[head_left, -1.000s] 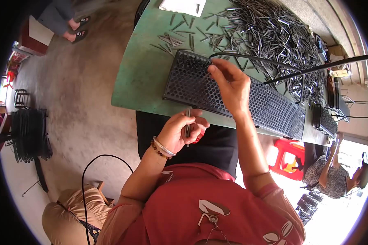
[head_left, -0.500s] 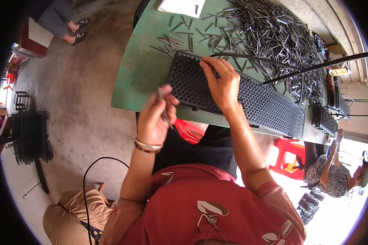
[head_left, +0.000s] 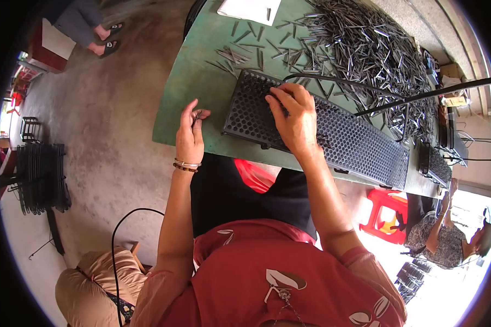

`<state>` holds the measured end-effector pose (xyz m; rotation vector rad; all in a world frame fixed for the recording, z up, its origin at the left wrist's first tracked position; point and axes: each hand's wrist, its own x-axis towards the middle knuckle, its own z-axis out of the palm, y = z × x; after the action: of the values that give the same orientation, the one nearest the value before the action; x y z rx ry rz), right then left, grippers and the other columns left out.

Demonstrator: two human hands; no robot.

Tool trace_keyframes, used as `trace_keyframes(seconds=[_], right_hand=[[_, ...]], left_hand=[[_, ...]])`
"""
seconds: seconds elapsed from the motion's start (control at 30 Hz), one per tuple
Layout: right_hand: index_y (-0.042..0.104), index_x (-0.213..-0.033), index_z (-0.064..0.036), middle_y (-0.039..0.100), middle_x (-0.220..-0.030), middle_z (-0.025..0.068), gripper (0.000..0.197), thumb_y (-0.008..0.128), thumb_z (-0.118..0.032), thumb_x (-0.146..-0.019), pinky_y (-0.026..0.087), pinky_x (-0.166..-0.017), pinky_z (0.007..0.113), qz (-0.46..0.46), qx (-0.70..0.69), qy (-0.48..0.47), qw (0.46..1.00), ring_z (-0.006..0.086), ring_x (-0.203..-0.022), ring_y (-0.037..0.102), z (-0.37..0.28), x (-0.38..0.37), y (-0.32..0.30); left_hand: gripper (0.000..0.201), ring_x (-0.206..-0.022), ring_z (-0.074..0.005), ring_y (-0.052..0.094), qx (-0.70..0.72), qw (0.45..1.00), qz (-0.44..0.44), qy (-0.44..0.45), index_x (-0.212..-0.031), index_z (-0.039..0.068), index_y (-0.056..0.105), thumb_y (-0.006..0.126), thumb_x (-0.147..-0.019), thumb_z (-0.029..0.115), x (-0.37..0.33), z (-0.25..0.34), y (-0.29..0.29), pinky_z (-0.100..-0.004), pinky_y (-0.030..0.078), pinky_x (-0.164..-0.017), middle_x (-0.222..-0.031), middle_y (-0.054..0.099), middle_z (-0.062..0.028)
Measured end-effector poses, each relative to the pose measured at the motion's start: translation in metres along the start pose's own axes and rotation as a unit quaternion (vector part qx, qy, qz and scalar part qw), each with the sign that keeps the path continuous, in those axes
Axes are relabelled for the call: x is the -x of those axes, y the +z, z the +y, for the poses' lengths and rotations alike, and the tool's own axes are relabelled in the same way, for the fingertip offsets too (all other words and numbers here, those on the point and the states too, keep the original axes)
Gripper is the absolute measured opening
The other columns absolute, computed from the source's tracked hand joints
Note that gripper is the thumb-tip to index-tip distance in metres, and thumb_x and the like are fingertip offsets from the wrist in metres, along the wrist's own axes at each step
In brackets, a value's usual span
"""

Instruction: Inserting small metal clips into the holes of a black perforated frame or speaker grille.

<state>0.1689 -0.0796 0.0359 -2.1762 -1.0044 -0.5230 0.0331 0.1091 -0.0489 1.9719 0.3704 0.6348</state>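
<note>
A long black tray (head_left: 360,144) full of round holes lies slantwise on the green table. My right hand (head_left: 295,117) bends over its left half, fingertips pressed together close to the holes; whatever they hold is hidden. Dark rod ends (head_left: 256,84) show in some holes at the tray's far left corner. Left of the tray, my left hand (head_left: 190,136) is raised near the table's edge. A slim dark rod (head_left: 198,115) shows between its fingers, mostly covered, so I cannot tell whether there are more.
A big heap of slim dark rods (head_left: 360,49) covers the far right of the green table (head_left: 183,111). White paper (head_left: 248,8) lies at the back. A black bar (head_left: 431,94) reaches over the tray from the right. Another person (head_left: 442,234) sits at the right, near a red stool (head_left: 384,215).
My left hand has moved left and away from the tray, its fingers now pointing up. My right hand has stayed over the tray's left half. The view has shifted slightly.
</note>
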Motion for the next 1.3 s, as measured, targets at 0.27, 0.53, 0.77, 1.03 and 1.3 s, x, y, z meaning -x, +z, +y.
trace_keyframes(seconds=[0.27, 0.53, 0.77, 1.03, 1.3], right_hand=[[0.067, -0.098, 0.0016, 0.062, -0.095, 0.0100, 0.019, 0.068, -0.010, -0.083, 0.048, -0.071, 0.027, -0.129, -0.305, 0.160, 0.930, 0.0147, -0.083, 0.060, -0.040, 0.001, -0.032], [0.065, -0.100, 0.0041, 0.061, -0.099, 0.0102, 0.021, 0.067, -0.010, -0.084, 0.051, -0.070, 0.026, -0.286, -0.485, 0.243, 0.790, 0.0146, -0.082, 0.062, -0.031, 0.019, -0.030], [0.063, -0.104, 0.0048, 0.065, -0.087, 0.0062, 0.021, 0.064, -0.008, -0.087, 0.051, -0.068, 0.023, -0.195, -0.464, 0.317, 0.804, 0.0111, -0.079, 0.061, -0.025, 0.014, -0.047], [0.064, -0.105, -0.0020, 0.068, -0.084, 0.0048, 0.022, 0.066, -0.009, -0.085, 0.047, -0.067, 0.023, -0.060, -0.232, 0.216, 0.947, 0.0083, -0.075, 0.062, 0.010, -0.008, -0.034], [0.065, -0.104, -0.0031, 0.069, -0.087, 0.0092, 0.022, 0.067, -0.010, -0.083, 0.049, -0.070, 0.026, -0.078, -0.168, 0.168, 0.968, 0.0138, -0.076, 0.065, 0.014, -0.007, -0.028]], left_hand=[[0.057, -0.097, -0.0214, 0.061, 0.401, 0.896, -0.124, -0.142, -0.143, 0.003, 0.018, 0.045, -0.094, 0.001, 0.004, 0.093, -0.011, -0.0335, 0.050, -0.086, -0.112, 0.060, -0.0193], [0.066, -0.094, -0.0184, 0.062, 0.392, 0.879, -0.216, -0.169, -0.145, 0.001, 0.011, 0.050, -0.092, 0.002, 0.020, 0.107, 0.008, -0.0327, 0.050, -0.086, -0.104, 0.062, -0.0175], [0.056, -0.097, -0.0226, 0.063, 0.398, 0.882, -0.158, -0.196, -0.143, 0.001, 0.017, 0.046, -0.095, 0.005, 0.028, 0.109, 0.021, -0.0330, 0.050, -0.087, -0.107, 0.062, -0.0197], [0.046, -0.099, -0.0242, 0.063, 0.375, 0.885, -0.194, -0.199, -0.139, 0.001, 0.027, 0.043, -0.097, 0.010, 0.033, 0.107, 0.022, -0.0337, 0.050, -0.087, -0.112, 0.061, -0.0210], [0.045, -0.099, -0.0252, 0.063, 0.386, 0.871, -0.218, -0.211, -0.139, 0.002, 0.027, 0.042, -0.097, 0.009, 0.039, 0.102, 0.027, -0.0345, 0.051, -0.087, -0.112, 0.060, -0.0222]])
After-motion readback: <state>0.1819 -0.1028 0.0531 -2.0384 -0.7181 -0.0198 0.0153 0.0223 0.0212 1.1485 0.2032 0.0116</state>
